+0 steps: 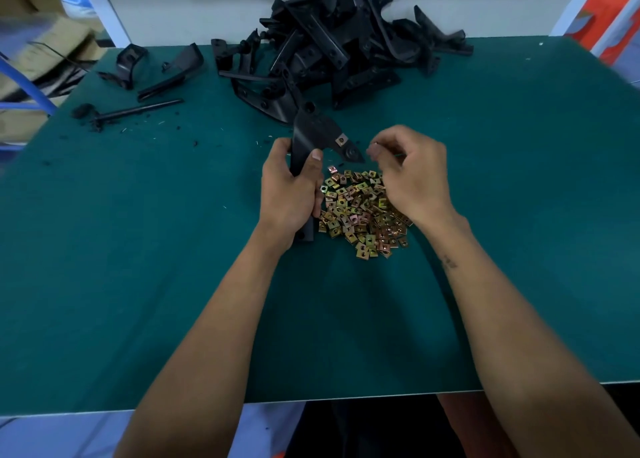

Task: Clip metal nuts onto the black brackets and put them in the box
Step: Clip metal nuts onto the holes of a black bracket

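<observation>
- Left hand [292,194]: fingers and thumb curled round the long stem of a black bracket [313,139], holding it clear above the green table mat [138,249]. The lower end of the bracket shows below the palm; the middle of the stem is hidden by the hand.
- Bracket head: wide plate points away from the person. One metal nut [341,140] is already clipped on its right-hand tab. A second hole is visible further out on the tip.
- Right hand [412,173]: raised just right of the bracket tip, fingers curled, thumb and forefinger pressed together. A thin bright edge shows at the fingertips; whether this is a nut cannot be told, as the fingers cover it and the area is blurred.
- Pile of loose nuts [363,211]: gold and copper coloured, lying on the mat directly under and between both hands. Its right edge is hidden under the right wrist.
- Heap of black brackets [339,49]: at the far edge of the mat, tangled; single parts are hard to separate.
- Stray black parts [152,73] and dark crumbs lie far left on the mat.
- Cardboard boxes [41,42]: off the far-left corner of the table, blurred and cut off by the frame edge.
</observation>
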`<action>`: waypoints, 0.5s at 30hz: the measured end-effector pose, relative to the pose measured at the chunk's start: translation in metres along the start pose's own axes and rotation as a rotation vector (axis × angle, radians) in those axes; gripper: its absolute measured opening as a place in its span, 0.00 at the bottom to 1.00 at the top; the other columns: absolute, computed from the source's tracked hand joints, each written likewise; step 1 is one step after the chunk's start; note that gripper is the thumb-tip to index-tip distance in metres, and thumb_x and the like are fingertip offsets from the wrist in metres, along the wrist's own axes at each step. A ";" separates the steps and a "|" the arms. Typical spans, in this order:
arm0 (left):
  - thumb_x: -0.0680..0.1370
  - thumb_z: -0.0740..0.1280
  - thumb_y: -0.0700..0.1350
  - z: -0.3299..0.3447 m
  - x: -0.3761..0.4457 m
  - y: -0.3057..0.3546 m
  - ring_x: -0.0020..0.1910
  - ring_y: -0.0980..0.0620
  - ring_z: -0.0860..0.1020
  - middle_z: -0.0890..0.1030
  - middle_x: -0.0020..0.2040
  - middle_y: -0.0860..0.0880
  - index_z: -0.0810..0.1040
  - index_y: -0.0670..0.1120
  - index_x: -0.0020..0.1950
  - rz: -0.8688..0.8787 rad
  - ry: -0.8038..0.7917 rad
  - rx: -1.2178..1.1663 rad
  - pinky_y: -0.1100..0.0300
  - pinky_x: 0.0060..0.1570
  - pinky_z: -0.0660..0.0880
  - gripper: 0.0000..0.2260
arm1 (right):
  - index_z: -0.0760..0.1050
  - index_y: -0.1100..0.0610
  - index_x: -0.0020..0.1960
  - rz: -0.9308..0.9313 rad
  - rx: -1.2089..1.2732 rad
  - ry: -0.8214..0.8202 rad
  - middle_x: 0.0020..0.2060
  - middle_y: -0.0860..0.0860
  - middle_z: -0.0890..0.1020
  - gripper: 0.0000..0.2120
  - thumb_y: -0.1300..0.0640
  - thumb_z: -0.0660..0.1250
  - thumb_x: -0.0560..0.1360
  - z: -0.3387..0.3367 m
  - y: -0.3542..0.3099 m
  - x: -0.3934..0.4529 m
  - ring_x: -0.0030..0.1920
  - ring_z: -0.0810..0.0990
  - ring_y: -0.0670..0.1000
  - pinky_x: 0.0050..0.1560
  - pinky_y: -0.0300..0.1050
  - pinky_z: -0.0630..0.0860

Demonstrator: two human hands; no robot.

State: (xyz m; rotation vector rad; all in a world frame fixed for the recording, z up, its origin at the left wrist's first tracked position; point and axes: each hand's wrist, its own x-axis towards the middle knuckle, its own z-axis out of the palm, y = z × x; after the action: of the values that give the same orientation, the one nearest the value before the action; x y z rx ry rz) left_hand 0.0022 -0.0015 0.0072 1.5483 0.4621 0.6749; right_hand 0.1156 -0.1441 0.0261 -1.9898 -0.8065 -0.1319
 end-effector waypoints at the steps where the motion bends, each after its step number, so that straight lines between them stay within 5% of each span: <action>1: 0.84 0.65 0.46 0.000 0.000 0.000 0.23 0.46 0.68 0.73 0.32 0.49 0.68 0.45 0.51 0.002 -0.006 -0.001 0.55 0.25 0.70 0.08 | 0.84 0.58 0.53 0.009 0.103 0.020 0.44 0.49 0.86 0.04 0.62 0.70 0.80 -0.001 -0.002 -0.001 0.44 0.84 0.46 0.51 0.45 0.82; 5: 0.83 0.65 0.46 0.001 -0.002 0.002 0.23 0.46 0.69 0.74 0.32 0.49 0.70 0.44 0.54 0.024 -0.070 0.000 0.55 0.24 0.70 0.08 | 0.82 0.55 0.58 0.051 0.470 0.072 0.44 0.52 0.87 0.12 0.68 0.69 0.79 -0.001 -0.011 -0.002 0.43 0.86 0.47 0.49 0.40 0.82; 9: 0.83 0.65 0.46 0.003 -0.005 0.005 0.22 0.46 0.67 0.72 0.31 0.47 0.70 0.44 0.56 0.091 -0.198 -0.004 0.55 0.22 0.68 0.07 | 0.84 0.56 0.51 0.124 0.689 0.099 0.42 0.49 0.88 0.11 0.70 0.69 0.78 -0.002 -0.018 -0.002 0.48 0.86 0.50 0.51 0.45 0.82; 15: 0.84 0.65 0.46 0.006 -0.007 0.007 0.21 0.44 0.67 0.72 0.30 0.46 0.70 0.46 0.57 0.148 -0.252 0.038 0.56 0.20 0.68 0.07 | 0.83 0.58 0.47 0.255 0.982 0.070 0.41 0.52 0.87 0.06 0.67 0.71 0.76 -0.003 -0.030 -0.007 0.43 0.86 0.48 0.41 0.39 0.80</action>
State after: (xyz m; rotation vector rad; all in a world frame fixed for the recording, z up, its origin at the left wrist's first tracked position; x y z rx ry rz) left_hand 0.0001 -0.0113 0.0133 1.6889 0.1738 0.5755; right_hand 0.0937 -0.1402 0.0470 -1.1216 -0.4230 0.2954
